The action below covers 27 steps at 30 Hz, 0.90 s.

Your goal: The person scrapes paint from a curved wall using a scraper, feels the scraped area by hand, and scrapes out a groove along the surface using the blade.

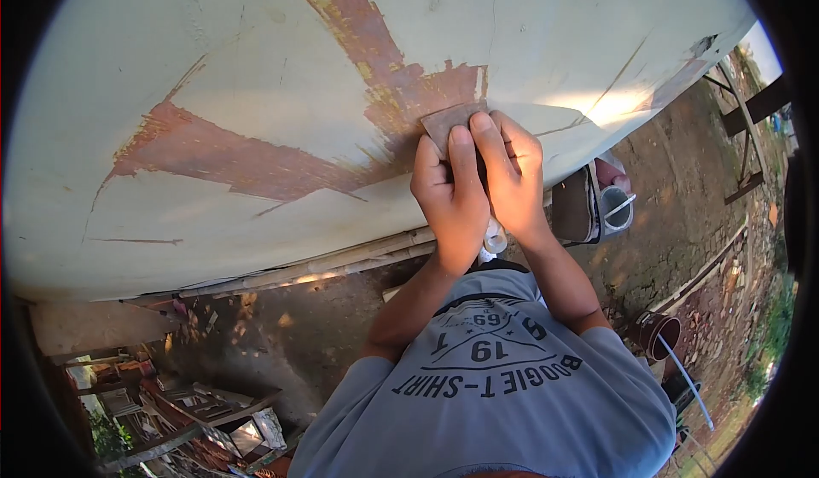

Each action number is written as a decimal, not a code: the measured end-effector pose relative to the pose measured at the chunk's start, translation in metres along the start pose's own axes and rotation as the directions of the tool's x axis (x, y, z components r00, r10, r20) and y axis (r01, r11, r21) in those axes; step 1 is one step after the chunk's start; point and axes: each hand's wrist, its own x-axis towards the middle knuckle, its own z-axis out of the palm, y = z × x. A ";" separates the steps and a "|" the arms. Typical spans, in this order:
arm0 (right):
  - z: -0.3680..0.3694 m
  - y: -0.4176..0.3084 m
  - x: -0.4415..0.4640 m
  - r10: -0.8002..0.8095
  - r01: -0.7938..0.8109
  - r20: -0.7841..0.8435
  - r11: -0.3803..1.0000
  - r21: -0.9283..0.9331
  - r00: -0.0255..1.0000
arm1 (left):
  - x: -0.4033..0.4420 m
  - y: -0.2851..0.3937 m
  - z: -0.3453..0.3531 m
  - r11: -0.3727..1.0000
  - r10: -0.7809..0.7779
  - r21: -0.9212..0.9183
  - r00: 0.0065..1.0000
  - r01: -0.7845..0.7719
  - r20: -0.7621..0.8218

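Observation:
Both my hands grip a flat, brown-grey rectangular scraper against the pale painted surface. My left hand is closed round its lower left part, the thumb or a finger laid along its face. Right beside it, my right hand presses the scraper's right side, its fingers closed. The two hands touch each other. Around the scraper, the coating is gone from a reddish-brown patch with ragged yellow edges. A second bare strip stretches away to the left. The scraper's far edge lies over the patch.
Bamboo poles run beneath the surface's lower edge. To the right stand a dark container and a grey pail with a stick in it. A brown bucket is farther back. Scrap wood is piled at lower left.

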 end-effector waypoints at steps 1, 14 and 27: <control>0.000 0.006 -0.005 0.017 -0.017 -0.013 1.000 -0.008 1.000 | -0.005 -0.010 0.001 1.000 0.019 0.025 0.999 -0.019 -0.027; -0.002 0.013 -0.004 -0.038 0.035 -0.027 0.992 -0.120 0.999 | -0.003 -0.010 0.005 0.998 0.045 -0.047 0.995 -0.049 -0.087; 0.006 -0.006 0.000 -0.020 0.020 -0.030 1.000 0.006 0.999 | 0.005 0.016 0.001 0.999 0.012 -0.049 1.000 -0.012 -0.020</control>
